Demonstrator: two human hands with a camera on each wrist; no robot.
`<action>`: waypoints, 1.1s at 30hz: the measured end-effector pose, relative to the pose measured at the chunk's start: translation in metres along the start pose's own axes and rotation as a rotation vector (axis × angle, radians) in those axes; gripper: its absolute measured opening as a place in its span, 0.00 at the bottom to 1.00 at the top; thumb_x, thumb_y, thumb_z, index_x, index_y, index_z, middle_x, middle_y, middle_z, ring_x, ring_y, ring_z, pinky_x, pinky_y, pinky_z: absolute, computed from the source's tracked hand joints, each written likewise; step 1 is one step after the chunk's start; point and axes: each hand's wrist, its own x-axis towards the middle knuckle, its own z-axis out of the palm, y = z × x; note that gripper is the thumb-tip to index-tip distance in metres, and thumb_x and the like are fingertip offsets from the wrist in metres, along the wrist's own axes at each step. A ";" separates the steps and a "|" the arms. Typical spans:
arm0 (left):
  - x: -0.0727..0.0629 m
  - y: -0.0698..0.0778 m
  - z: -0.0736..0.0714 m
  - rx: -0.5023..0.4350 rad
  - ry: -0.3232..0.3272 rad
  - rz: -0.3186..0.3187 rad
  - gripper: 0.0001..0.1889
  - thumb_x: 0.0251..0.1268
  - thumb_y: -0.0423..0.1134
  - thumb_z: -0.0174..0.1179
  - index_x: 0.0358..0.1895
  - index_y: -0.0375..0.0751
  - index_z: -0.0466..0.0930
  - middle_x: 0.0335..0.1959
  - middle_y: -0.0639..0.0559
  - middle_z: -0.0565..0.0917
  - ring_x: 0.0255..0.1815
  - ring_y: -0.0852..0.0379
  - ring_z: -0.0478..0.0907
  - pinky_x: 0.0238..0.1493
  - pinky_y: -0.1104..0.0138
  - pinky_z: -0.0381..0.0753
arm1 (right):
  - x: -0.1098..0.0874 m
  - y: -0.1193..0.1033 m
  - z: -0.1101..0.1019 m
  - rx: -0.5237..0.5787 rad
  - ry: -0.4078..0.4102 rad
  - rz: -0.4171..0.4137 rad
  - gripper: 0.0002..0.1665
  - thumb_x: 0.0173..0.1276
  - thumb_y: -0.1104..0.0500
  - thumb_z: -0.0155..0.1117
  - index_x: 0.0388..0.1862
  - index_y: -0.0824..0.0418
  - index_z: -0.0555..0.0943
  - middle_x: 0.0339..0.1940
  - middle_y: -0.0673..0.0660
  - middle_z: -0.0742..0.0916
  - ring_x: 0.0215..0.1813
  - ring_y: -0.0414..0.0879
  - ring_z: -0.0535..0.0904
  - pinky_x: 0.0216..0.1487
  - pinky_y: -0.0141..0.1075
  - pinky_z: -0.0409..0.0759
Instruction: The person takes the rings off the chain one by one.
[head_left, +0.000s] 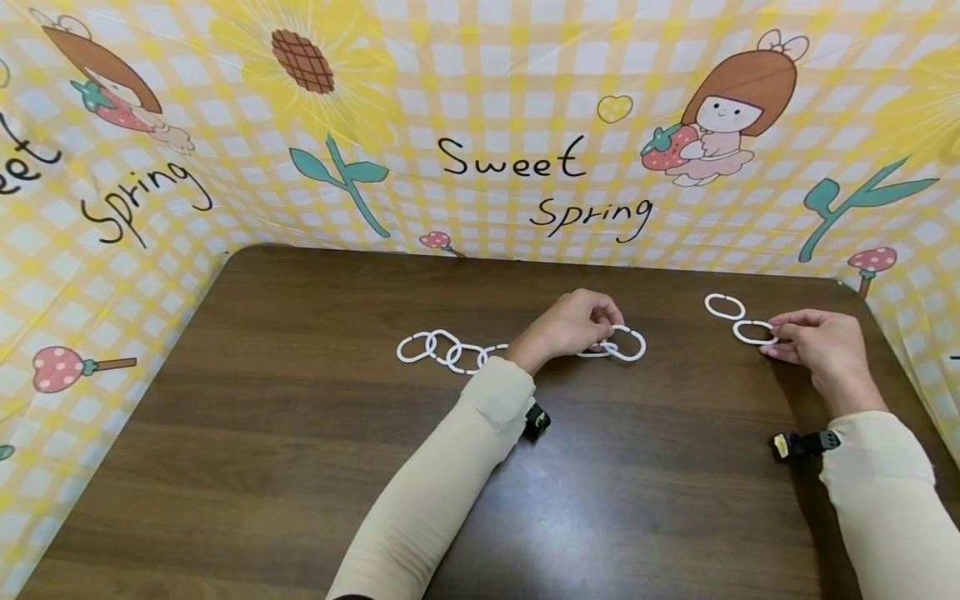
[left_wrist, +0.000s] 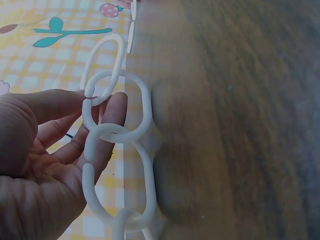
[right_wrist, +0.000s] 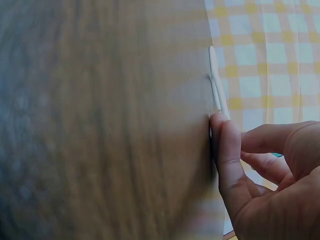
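Note:
My left hand [head_left: 567,327] is over a chain of white oval plastic links [head_left: 458,350], near its right end. In the left wrist view, thumb and fingers pinch the last-but-one link [left_wrist: 148,102] beside its small gap. Hooked through that one is the end link [left_wrist: 120,57], which tilts up beyond the fingertips. Part of the chain is hidden under the hand in the head view. At the right, my right hand [head_left: 827,354] pinches the near edge of a separate white link [head_left: 752,343] between thumb and fingers. Another loose link [head_left: 708,306] lies right at its far left side.
The brown wooden table [head_left: 247,400] has rounded back corners. A yellow-checked printed cloth [head_left: 495,75] rises behind it and along both sides, close to the right hand. Small black cameras sit at the left wrist [head_left: 536,422] and right wrist [head_left: 802,446].

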 end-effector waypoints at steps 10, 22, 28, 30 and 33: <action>-0.001 0.002 -0.001 0.001 -0.004 -0.006 0.10 0.78 0.32 0.58 0.52 0.32 0.85 0.32 0.52 0.81 0.31 0.58 0.80 0.30 0.75 0.76 | 0.000 0.000 0.001 -0.006 0.020 0.009 0.28 0.77 0.74 0.54 0.22 0.50 0.86 0.23 0.45 0.85 0.22 0.38 0.87 0.29 0.31 0.87; 0.000 0.002 0.001 -0.007 0.017 -0.002 0.09 0.75 0.29 0.59 0.50 0.31 0.85 0.30 0.52 0.81 0.29 0.59 0.79 0.29 0.75 0.76 | -0.005 -0.004 0.004 -0.114 0.071 -0.028 0.26 0.77 0.71 0.55 0.22 0.49 0.84 0.22 0.44 0.85 0.23 0.36 0.87 0.31 0.32 0.88; 0.001 0.002 0.001 -0.026 0.015 -0.019 0.09 0.75 0.29 0.58 0.51 0.32 0.85 0.31 0.52 0.81 0.29 0.59 0.79 0.28 0.74 0.76 | -0.009 -0.008 0.012 -0.225 0.114 -0.093 0.22 0.76 0.69 0.57 0.25 0.49 0.84 0.22 0.38 0.83 0.21 0.34 0.86 0.30 0.30 0.87; 0.000 0.001 0.001 -0.022 0.018 -0.019 0.09 0.75 0.29 0.58 0.51 0.32 0.85 0.31 0.52 0.81 0.28 0.60 0.78 0.28 0.74 0.75 | -0.011 -0.010 0.016 -0.272 0.111 -0.131 0.17 0.76 0.68 0.58 0.29 0.53 0.84 0.22 0.36 0.83 0.21 0.34 0.86 0.29 0.29 0.86; 0.000 0.001 0.001 -0.010 0.024 -0.015 0.09 0.75 0.29 0.58 0.51 0.33 0.86 0.31 0.53 0.81 0.27 0.62 0.77 0.28 0.74 0.75 | -0.015 -0.014 0.025 -0.317 0.078 -0.182 0.09 0.77 0.67 0.59 0.37 0.64 0.85 0.22 0.35 0.84 0.22 0.34 0.86 0.30 0.28 0.86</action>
